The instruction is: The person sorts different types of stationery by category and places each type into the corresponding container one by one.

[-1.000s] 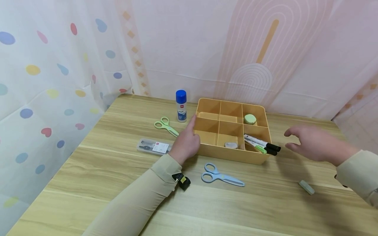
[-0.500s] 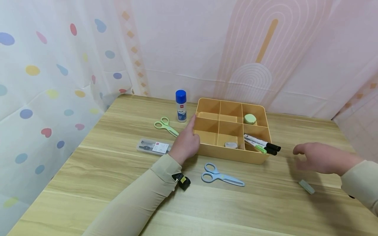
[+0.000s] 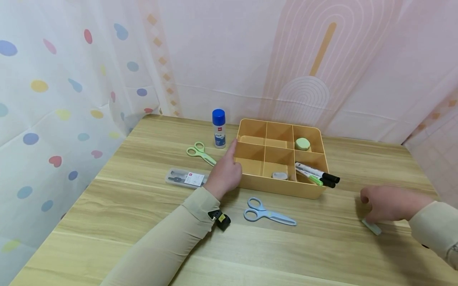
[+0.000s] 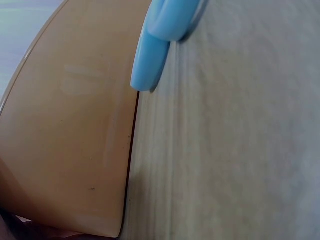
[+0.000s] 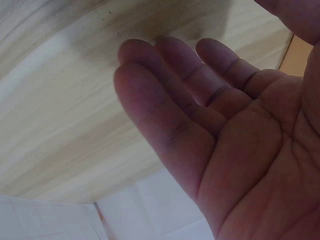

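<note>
The left hand (image 3: 224,174) rests at the left wall of an orange six-compartment organizer (image 3: 282,190), its index finger extended at the rim; its other fingers are mostly hidden. Over the right part of the table, the right hand (image 3: 391,202) reaches down, its thumb overlapping one end of a small grey-green bar (image 3: 373,227). In the right wrist view its palm (image 5: 260,155) shows with nothing in it and the fingers loosely extended. Markers (image 3: 316,172) with black caps lean out of the front right compartment. A small grey block (image 3: 280,176) and a rounded pale green item (image 3: 302,144) lie in other compartments.
Blue scissors (image 3: 268,212) lie in front of the organizer. To its left are green scissors (image 3: 200,152), an upright blue-capped glue bottle (image 3: 219,129) and a clear case (image 3: 184,178) with a compass inside. Patterned curtains (image 3: 214,59) hang behind the table.
The right hand has moved away from beside the markers, rightward and toward the front, down to the grey-green bar. The left hand and the organizer have stayed in place.
</note>
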Motion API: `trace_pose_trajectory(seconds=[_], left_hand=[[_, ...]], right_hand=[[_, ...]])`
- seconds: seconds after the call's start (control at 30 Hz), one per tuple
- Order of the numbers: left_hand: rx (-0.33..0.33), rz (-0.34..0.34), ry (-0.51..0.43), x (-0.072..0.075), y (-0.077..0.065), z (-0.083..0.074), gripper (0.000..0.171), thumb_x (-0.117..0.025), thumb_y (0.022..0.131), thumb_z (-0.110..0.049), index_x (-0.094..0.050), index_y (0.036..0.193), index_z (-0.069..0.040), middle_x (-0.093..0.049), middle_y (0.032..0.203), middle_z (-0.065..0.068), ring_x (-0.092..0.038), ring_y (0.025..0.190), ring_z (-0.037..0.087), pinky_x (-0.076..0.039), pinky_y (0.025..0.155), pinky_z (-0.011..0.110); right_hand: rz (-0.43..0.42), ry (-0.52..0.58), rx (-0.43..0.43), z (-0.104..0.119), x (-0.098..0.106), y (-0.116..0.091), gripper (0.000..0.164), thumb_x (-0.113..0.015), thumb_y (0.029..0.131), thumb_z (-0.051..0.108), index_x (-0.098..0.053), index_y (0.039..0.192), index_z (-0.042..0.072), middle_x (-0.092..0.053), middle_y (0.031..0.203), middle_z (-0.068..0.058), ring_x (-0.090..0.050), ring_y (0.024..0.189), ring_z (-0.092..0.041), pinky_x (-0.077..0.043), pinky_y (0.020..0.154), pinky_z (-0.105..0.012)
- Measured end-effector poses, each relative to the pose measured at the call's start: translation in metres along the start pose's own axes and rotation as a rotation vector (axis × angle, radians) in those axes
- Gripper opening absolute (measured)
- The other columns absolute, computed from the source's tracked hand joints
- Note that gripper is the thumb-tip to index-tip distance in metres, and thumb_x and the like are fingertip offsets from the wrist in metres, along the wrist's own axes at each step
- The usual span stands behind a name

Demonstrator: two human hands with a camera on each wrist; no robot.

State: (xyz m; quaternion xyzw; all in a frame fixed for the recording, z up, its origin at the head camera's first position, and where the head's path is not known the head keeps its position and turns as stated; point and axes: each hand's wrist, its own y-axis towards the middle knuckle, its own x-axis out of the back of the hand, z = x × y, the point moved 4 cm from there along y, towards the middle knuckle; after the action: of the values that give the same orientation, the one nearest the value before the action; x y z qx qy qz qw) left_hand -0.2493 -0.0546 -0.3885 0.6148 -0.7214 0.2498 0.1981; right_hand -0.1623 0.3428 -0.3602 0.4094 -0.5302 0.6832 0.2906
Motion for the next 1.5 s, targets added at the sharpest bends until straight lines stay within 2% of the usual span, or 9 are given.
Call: trace_pose_trajectory(seconds=[0.13, 0.3, 0.57, 0.83, 1.13, 1.5], left_hand=[[0.006, 0.000, 0.001, 0.000, 0.000, 0.000, 0.075, -0.039, 0.104, -0.011, -0.011, 0.171, -0.032, -0.029, 0.175, 0.002, -0.039, 0.155, 0.032, -0.034, 0.126, 0.055], [0.013, 0.003, 0.001, 0.000, 0.000, -0.001, 0.075, -0.038, 0.104, -0.011, -0.011, 0.171, -0.033, -0.029, 0.175, 0.001, -0.039, 0.156, 0.031, -0.034, 0.126, 0.055], [0.000, -0.004, -0.007, 0.001, -0.002, -0.002, 0.075, -0.039, 0.104, -0.011, -0.012, 0.171, -0.031, -0.028, 0.175, 0.001, -0.038, 0.156, 0.031, -0.033, 0.127, 0.056], [0.006, 0.001, -0.019, 0.001, -0.003, -0.001, 0.075, -0.039, 0.104, -0.011, -0.011, 0.171, -0.031, -0.027, 0.175, 0.000, -0.036, 0.157, 0.031, -0.033, 0.127, 0.056], [0.004, 0.003, -0.019, 0.001, -0.002, -0.001, 0.075, -0.039, 0.104, -0.011, -0.011, 0.171, -0.031, -0.026, 0.176, -0.001, -0.036, 0.157, 0.030, -0.033, 0.127, 0.055], [-0.006, 0.002, -0.021, 0.001, -0.001, -0.002, 0.075, -0.039, 0.104, -0.011, -0.012, 0.171, -0.030, -0.026, 0.176, 0.000, -0.035, 0.157, 0.030, -0.032, 0.127, 0.054]], right_hand=[[0.023, 0.014, 0.001, 0.002, -0.002, -0.001, 0.036, -0.079, 0.078, 0.022, -0.062, 0.101, 0.000, -0.065, 0.092, -0.006, -0.052, 0.075, -0.019, -0.047, 0.063, -0.034], [0.012, 0.004, 0.007, 0.005, -0.003, -0.003, 0.026, -0.077, 0.076, 0.019, -0.059, 0.091, 0.008, -0.055, 0.081, 0.000, -0.048, 0.070, -0.017, -0.040, 0.060, -0.030], [0.012, 0.031, 0.013, 0.003, -0.008, -0.002, 0.025, -0.079, 0.077, 0.022, -0.055, 0.077, 0.015, -0.054, 0.073, 0.004, -0.048, 0.065, -0.013, -0.039, 0.058, -0.027], [0.006, 0.017, 0.042, 0.004, -0.013, -0.001, 0.026, -0.079, 0.077, 0.021, -0.054, 0.074, 0.017, -0.052, 0.071, 0.006, -0.047, 0.060, -0.010, -0.039, 0.057, -0.024], [0.064, 0.061, 0.007, 0.008, -0.014, 0.000, 0.025, -0.077, 0.080, 0.013, -0.053, 0.077, 0.014, -0.054, 0.070, 0.003, -0.051, 0.055, -0.010, -0.040, 0.054, -0.025], [0.074, 0.050, 0.016, 0.008, -0.014, -0.001, 0.023, -0.071, 0.080, 0.004, -0.051, 0.077, 0.014, -0.054, 0.065, 0.003, -0.049, 0.049, -0.008, -0.039, 0.051, -0.023]])
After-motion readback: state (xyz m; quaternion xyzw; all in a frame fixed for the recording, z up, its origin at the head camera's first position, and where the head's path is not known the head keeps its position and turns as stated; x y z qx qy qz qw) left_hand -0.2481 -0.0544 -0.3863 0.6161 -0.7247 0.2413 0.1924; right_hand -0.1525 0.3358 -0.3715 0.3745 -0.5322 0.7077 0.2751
